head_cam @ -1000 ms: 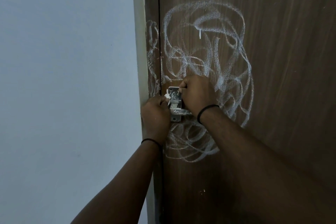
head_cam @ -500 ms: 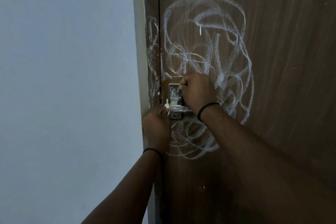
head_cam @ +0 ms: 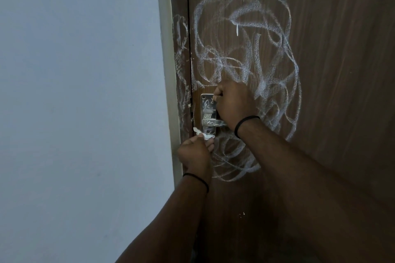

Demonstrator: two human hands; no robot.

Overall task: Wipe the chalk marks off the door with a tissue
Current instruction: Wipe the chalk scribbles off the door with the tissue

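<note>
A crumpled white tissue [head_cam: 203, 134] is pinched in the curled fingers of the left hand [head_cam: 195, 152] just below the metal handle plate [head_cam: 207, 113], close to the door edge, with chalk marks [head_cam: 245, 70] spread wide above and to the right across the brown door [head_cam: 342, 70] and onto the door frame [head_cam: 180, 60]. Compared with half a second earlier, the left hand and tissue are seen lower, beneath the plate. The right hand [head_cam: 235, 107] is closed around the lever handle [head_cam: 213, 122].

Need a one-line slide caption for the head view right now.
Left hand pinches a tissue below the metal latch; right hand grips it; chalk scribbles cover the door.
</note>
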